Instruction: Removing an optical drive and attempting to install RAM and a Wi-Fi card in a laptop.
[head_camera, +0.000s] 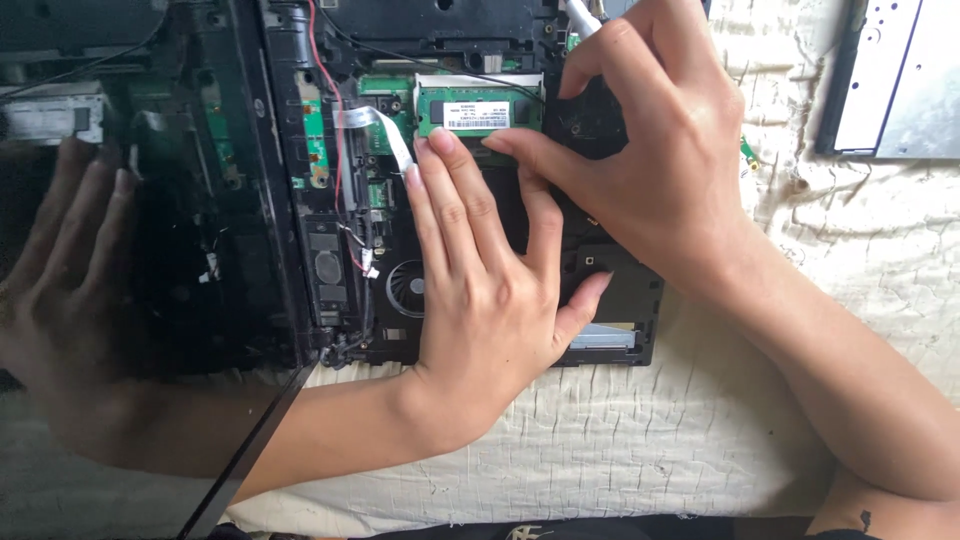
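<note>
In the head view, an opened black laptop base (600, 300) lay on a cream quilted cloth (650, 440), its inner parts uncovered. The left hand (485, 270) rested flat on the base, fingers stretched out and together, the fingertips touching the left lower edge of a green memory module (480, 108) that sat in its slot near the top of the base; this hand gripped nothing. The right hand (660, 150) came from the right with fingers bent, its thumb pressing on the lower right edge of the same module, and a white rod-like tool (580, 15) seemed to be held in the fingers, though only its tip was visible. A white ribbon cable (385, 135) curved just beside the module on the left, and a round fan (405, 288) was near the left hand. A red wire (330, 90) ran down the left side. A grey metal panel (900, 80) lay well apart at the upper right.
</note>
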